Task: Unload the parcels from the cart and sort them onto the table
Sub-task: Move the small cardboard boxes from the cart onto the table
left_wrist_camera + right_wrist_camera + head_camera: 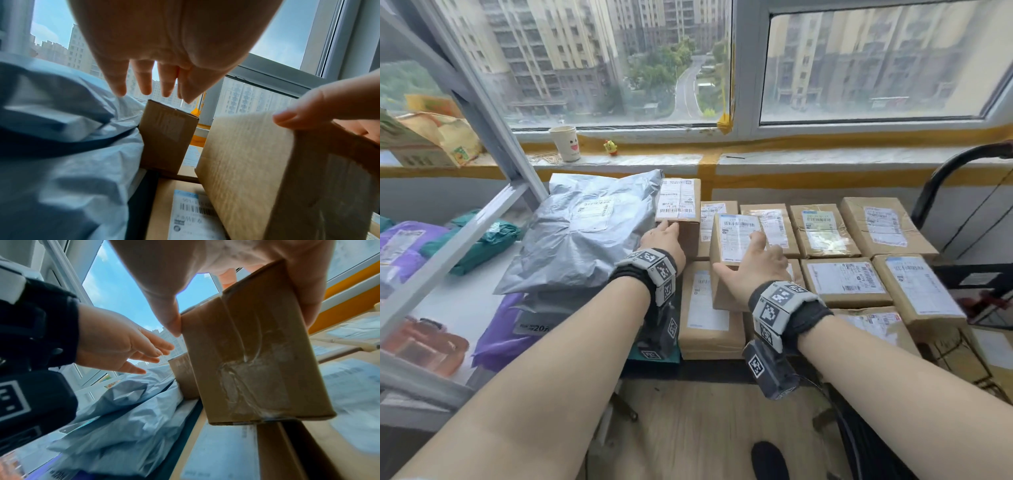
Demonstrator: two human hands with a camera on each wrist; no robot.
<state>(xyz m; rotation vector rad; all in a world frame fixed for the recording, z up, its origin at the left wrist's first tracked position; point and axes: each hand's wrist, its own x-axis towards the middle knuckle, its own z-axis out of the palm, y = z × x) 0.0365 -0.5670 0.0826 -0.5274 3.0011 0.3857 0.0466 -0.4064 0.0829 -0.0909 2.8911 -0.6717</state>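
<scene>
- Right hand [751, 267] has its fingers and thumb wrapped round a small cardboard box [736, 246], lifted and tilted above the other brown parcels [846, 279] stacked on the cart (label side up).
- Left hand [662, 240] is spread out straight, gripping nothing, fingers [144, 81] just reaching the near edge of an upright labelled box [678, 205].
- That box stands right beside a big grey poly mailer [582, 236], which lies on the white bench [453, 308] over purple bags [500, 335].
- Paper cup [565, 143] sits on the windowsill.
</scene>
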